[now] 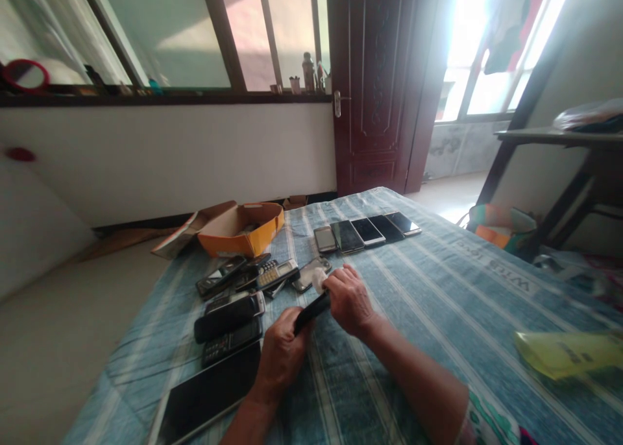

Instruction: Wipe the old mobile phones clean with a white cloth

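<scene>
My left hand (283,346) is closed round the near end of a black mobile phone (311,311), held tilted above the bed and seen nearly edge-on. At the phone's far end, my right hand (349,300) is closed on a crumpled white tissue (318,280), pressed against the phone. Just beyond the hands lies a phone with a pale, worn face (310,274). To the left is a loose pile with a keypad phone (277,274) and a dark phone (228,318). A black-screened tablet (207,396) lies beside my left forearm, partly hidden by it.
Several phones lie in a row farther back, among them a white-edged phone (368,231). An open orange cardboard box (238,242) stands at the bed's left edge. A yellow plastic packet (567,354) lies on the striped blue bedsheet (438,302) at right. A dark red door (372,88) stands beyond.
</scene>
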`<control>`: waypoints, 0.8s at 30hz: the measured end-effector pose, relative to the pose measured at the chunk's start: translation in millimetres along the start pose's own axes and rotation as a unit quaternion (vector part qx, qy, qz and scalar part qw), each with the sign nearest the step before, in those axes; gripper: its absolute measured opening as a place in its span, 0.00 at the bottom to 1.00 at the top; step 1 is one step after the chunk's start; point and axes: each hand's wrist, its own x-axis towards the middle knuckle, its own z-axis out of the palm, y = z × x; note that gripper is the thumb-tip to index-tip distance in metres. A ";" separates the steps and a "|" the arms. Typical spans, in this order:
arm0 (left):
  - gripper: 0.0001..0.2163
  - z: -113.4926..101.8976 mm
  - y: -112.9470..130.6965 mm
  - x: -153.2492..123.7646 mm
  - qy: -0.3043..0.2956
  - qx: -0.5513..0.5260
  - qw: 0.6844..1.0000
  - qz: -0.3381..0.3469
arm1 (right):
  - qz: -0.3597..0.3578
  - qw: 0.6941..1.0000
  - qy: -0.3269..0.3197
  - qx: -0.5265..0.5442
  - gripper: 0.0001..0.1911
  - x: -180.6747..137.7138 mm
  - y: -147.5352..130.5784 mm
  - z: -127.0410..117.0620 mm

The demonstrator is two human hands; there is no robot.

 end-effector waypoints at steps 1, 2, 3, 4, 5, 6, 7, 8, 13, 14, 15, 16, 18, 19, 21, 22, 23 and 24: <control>0.11 -0.6 0.2 -0.8 0.009 0.007 1.000 0.015 | -0.014 1.000 -0.003 0.016 0.12 0.1 -10.0 0.5; 0.11 -1.1 0.2 -1.6 0.022 0.017 0.999 0.031 | -0.028 0.999 -0.006 0.030 0.12 0.3 -20.9 0.6; 0.10 -1.6 0.1 -2.5 0.036 0.028 0.998 0.046 | -0.041 0.998 -0.009 0.041 0.13 0.6 -31.8 0.2; 0.09 -1.9 0.1 -3.4 0.046 0.038 0.996 0.060 | -0.058 0.997 -0.016 0.053 0.13 0.9 -41.7 -0.8; 0.09 -2.3 0.3 -4.2 0.054 0.046 0.995 0.072 | -0.070 0.996 -0.015 0.060 0.13 1.2 -49.8 -2.3; 0.09 -2.8 0.9 -4.8 0.058 0.053 0.994 0.083 | -0.081 0.995 -0.016 0.063 0.13 1.6 -55.7 -4.1; 0.09 -3.4 1.8 -5.4 0.059 0.060 0.992 0.091 | -0.088 0.994 -0.017 0.063 0.12 2.1 -59.1 -6.0; 0.09 -4.0 3.2 -5.7 0.060 0.066 0.991 0.098 | -0.089 0.994 -0.015 0.059 0.12 2.6 -59.8 -7.8; 0.12 -8.2 12.8 -4.9 0.058 0.101 0.989 0.090 | -0.023 0.998 -0.019 0.052 0.11 4.3 -35.4 -9.3; 0.12 -9.2 14.3 -4.2 0.055 0.102 0.990 0.086 | 0.001 0.998 -0.018 0.062 0.11 4.5 -28.5 -8.3; 0.12 -10.3 15.5 -3.3 0.055 0.100 0.990 0.084 | 0.026 0.997 -0.015 0.076 0.11 4.8 -22.2 -7.1; 0.12 -11.2 16.4 -2.4 0.061 0.097 0.990 0.086 | 0.052 0.994 -0.010 0.092 0.11 5.2 -17.1 -6.1; 0.10 -12.8 17.5 -0.3 0.081 0.093 0.987 0.099 | 0.096 0.987 -0.001 0.130 0.12 6.2 -11.7 -5.2; 0.10 -13.3 18.0 0.6 0.091 0.095 0.986 0.106 | 0.111 0.982 0.003 0.150 0.12 6.9 -11.9 -5.6; 0.10 -13.7 19.7 1.6 0.102 0.105 0.982 0.118 | 0.123 0.973 0.011 0.193 0.12 8.4 -18.1 -8.5; 0.10 -13.8 21.0 1.7 0.101 0.111 0.981 0.124 | 0.121 0.970 0.016 0.212 0.12 9.2 -23.7 -10.9; 0.10 -13.9 22.6 1.5 0.099 0.119 0.979 0.130 | 0.113 0.967 0.021 0.227 0.12 10.0 -30.3 -13.7; 0.10 -14.0 24.4 1.2 0.097 0.128 0.977 0.137 | 0.103 0.965 0.026 0.238 0.12 10.7 -37.4 -16.8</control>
